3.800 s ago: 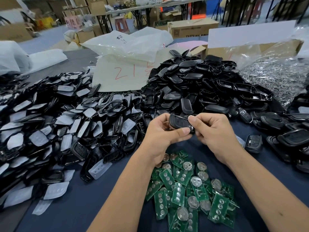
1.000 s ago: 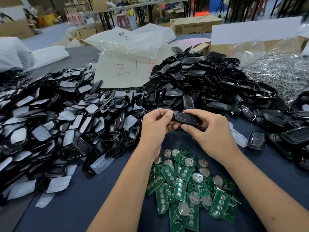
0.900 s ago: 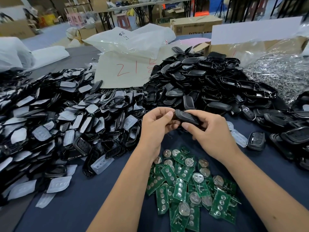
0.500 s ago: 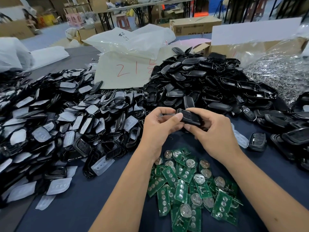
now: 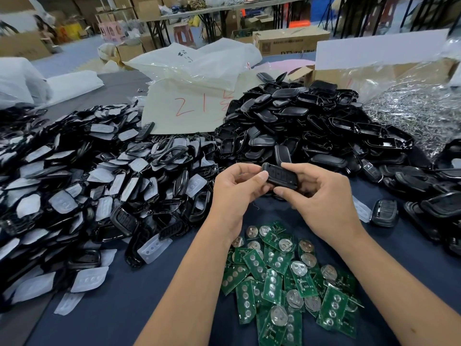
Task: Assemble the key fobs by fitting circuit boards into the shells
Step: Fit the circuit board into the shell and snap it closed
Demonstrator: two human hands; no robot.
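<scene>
One black fob [image 5: 280, 175], button face up, held above the surface [image 5: 104, 315]: left hand [image 5: 238, 189] and right hand [image 5: 318, 196] with fingers pinched on its ends. Green boards [image 5: 287, 283] heaped just below. Black shells [image 5: 299, 126] piled beyond; more shells with white pads [image 5: 74, 196] left.

Bare forearms, seemingly no sleeves

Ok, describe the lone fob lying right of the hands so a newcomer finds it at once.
Start at the green circuit boards heaped on the blue cloth near the person. Look up and right, past the right hand, to bare cloth before the right-hand black pile. The fob lies there alone, buttons up, beside one white pad.
</scene>
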